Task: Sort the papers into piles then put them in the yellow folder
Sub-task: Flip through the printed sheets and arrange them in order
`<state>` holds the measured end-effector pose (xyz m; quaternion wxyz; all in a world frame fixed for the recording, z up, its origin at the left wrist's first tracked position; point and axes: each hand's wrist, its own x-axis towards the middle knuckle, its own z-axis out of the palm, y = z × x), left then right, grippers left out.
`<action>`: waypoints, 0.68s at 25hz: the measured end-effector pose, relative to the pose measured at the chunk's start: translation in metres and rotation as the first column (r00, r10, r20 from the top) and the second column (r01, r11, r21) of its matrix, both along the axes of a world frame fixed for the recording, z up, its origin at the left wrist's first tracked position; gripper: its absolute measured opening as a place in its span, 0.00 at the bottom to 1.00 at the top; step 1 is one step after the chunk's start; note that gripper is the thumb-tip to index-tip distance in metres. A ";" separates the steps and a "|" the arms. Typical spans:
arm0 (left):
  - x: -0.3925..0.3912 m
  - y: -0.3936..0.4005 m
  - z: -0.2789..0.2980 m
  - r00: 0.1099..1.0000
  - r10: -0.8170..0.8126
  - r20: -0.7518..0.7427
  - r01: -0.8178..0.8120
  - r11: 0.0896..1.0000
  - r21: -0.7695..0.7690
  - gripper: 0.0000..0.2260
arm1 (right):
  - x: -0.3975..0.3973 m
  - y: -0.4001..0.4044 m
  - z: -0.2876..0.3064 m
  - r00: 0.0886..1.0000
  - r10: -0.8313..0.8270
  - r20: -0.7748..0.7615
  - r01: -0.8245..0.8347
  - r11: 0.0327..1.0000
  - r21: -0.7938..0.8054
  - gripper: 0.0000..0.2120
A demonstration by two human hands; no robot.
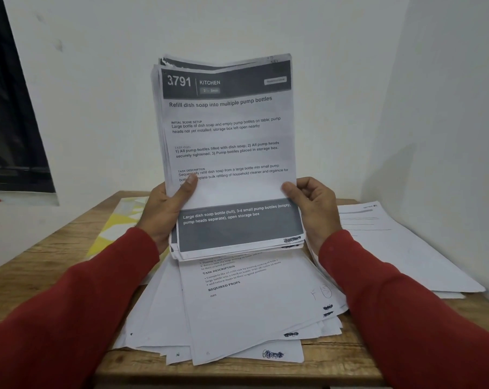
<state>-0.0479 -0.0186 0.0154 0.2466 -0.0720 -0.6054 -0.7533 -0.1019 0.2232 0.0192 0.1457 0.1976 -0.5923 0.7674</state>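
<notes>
Sorting step: the left hand (164, 211) and right hand (313, 209) grip the upright stack of papers (229, 153) at frame centre, thumbs on its front sheet, which probably goes next onto a pile (251, 310) below.

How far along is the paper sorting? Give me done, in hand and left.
Done: some sheets lie in a loose pile on the table and more in a second pile at right. In hand: the left hand and right hand hold a stack of papers upright. Left: sorting that stack, then filing; the yellow folder lies at left, with no papers seen going into it yet.
</notes>
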 end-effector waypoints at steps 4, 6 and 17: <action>0.000 -0.001 0.000 1.000 0.007 0.004 -0.007 1.000 -0.001 0.13 | -0.001 0.000 -0.001 1.000 0.010 -0.002 -0.010 1.000 0.024 0.04; 0.000 -0.001 0.000 1.000 0.013 0.009 -0.013 1.000 0.000 0.12 | -0.001 0.001 -0.001 1.000 0.024 -0.001 -0.024 0.999 0.027 0.04; -0.002 -0.002 0.000 0.999 0.043 0.003 -0.043 0.999 0.010 0.10 | -0.005 0.002 -0.004 1.000 0.024 -0.013 -0.023 0.997 0.072 0.12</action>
